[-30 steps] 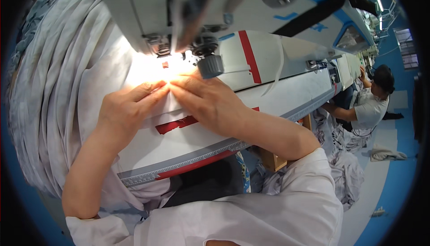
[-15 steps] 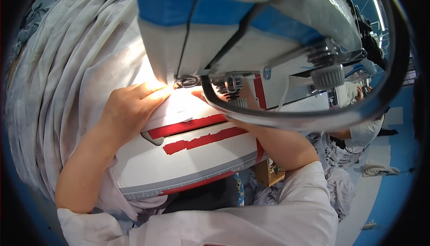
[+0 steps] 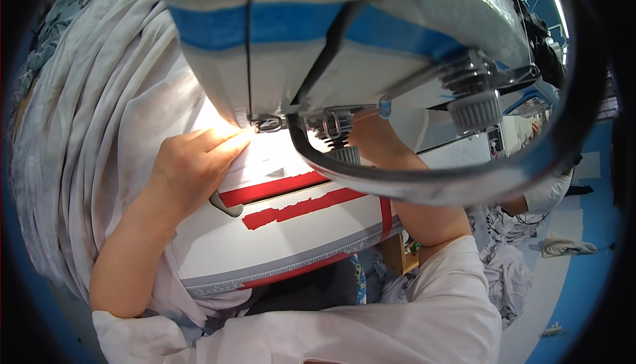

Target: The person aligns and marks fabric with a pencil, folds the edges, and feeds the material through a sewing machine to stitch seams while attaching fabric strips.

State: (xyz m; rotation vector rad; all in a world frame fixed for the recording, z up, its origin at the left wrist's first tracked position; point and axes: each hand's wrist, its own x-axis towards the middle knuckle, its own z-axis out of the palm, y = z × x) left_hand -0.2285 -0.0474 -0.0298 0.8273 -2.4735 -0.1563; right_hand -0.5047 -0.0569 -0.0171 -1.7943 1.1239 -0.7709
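Observation:
My left hand [image 3: 192,165] is closed, its fingers pinched together on white fabric [image 3: 156,122] right beside the needle area of a sewing machine [image 3: 218,66]. A bright lamp washes out the cloth at the fingertips. Behind the machine's tension knobs and the curved, shiny rim in front of them, my right hand [image 3: 372,132] shows only in part. Its fingers are hidden, so whether it holds anything cannot be seen.
Pleated white cloth [image 3: 66,139] heaps up along the left. Red tape [image 3: 305,206] and a measuring tape [image 3: 278,270] mark the white table's front. A wooden drawer [image 3: 399,255] and piled fabric [image 3: 507,278] lie below right. Another person's sleeve [image 3: 548,194] shows at far right.
My right hand has moved away from the needle area, farther back behind the tension knobs, and its fingertips have gone out of sight. My left hand stays nearly in place. The view has shifted slightly.

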